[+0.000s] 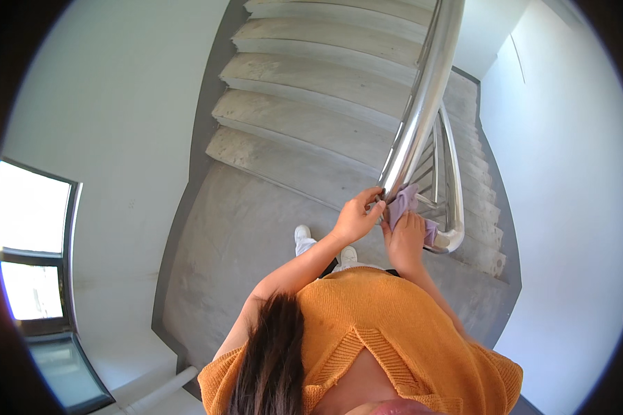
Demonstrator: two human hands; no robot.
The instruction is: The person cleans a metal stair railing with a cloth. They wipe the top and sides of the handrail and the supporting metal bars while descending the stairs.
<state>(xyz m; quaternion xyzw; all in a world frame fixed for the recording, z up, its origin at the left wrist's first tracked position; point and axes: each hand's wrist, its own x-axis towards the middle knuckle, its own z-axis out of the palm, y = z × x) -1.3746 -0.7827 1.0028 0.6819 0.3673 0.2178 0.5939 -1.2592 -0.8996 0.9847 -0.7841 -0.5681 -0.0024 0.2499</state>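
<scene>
A polished stainless steel handrail (420, 111) runs up along the right side of the concrete stairs. At its lower end, my right hand (406, 238) presses a crumpled mauve cloth (404, 201) against the metal, its fingers spread over part of the fabric. Just left of it, my left hand (357, 217) curls its fingers and thumb around the railing's near side. What exactly lies between those fingertips is partly hidden.
Concrete steps (301, 111) rise ahead, and another flight (477, 207) lies beyond the railing's bent tube (454, 207). White shoes (302, 232) stand on the grey landing (228, 249). A window (34, 218) is in the left wall (119, 124).
</scene>
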